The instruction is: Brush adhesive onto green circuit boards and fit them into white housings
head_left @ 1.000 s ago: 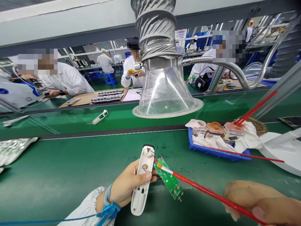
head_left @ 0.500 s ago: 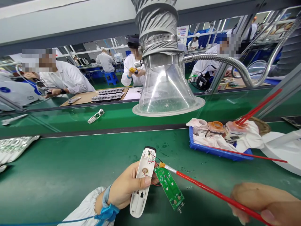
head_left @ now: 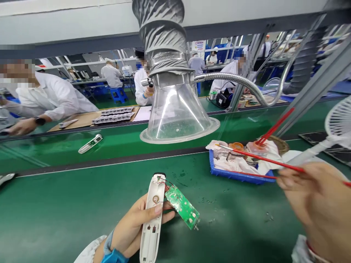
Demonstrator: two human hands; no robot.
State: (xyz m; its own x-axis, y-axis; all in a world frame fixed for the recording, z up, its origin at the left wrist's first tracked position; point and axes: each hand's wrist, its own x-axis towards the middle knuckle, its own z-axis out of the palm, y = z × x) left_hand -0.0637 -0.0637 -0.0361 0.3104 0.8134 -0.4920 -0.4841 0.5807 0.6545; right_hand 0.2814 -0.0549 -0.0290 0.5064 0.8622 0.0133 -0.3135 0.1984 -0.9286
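My left hand [head_left: 128, 224] is closed round a long white plastic housing half [head_left: 150, 237], its inner side facing up and the thumb on its edge. A green circuit board [head_left: 183, 207] hangs from the housing by thin wires, tilted to its right. My right hand [head_left: 315, 201], somewhat blurred, grips a red-handled brush [head_left: 270, 159]. The brush points left, with its tip before the blue tray [head_left: 238, 176]. A second red stick [head_left: 253, 175] lies across the tray's front and runs toward my right hand.
Orange-rimmed jars [head_left: 236, 146] and white cloths stand in the tray. A clear extraction hood [head_left: 179, 113] hangs above the bench. A white fan [head_left: 338, 120] is at right. Another housing [head_left: 90, 144] lies on the green strip behind. A co-worker's hand [head_left: 24, 126] shows far left.
My right hand has lifted the brush off the circuit board and moved it up toward the blue tray. The board has turned in my left hand's hold. The camera view has shifted right.
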